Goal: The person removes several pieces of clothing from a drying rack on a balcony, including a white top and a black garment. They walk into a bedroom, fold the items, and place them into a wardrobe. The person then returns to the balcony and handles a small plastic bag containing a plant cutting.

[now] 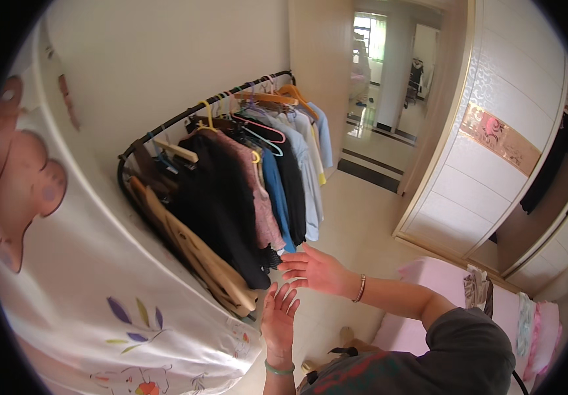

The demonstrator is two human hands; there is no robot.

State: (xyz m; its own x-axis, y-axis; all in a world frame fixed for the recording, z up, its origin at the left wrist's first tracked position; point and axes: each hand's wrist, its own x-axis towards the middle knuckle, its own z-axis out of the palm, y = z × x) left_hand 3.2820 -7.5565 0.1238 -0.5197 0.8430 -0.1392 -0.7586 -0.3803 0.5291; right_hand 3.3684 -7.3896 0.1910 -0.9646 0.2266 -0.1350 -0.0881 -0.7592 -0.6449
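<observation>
Hands raised before clothes rack (165, 128) | right hand (313, 268) spread, empty, nearest the hanging garments (257, 191) at ten o'clock | left hand (278, 319) open, lower | rail runs eight to two o'clock.

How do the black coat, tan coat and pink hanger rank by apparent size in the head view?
1. Black coat
2. Tan coat, though it sits nearer the camera and partly hidden, so this order is unsure
3. Pink hanger, clearly smallest
</observation>
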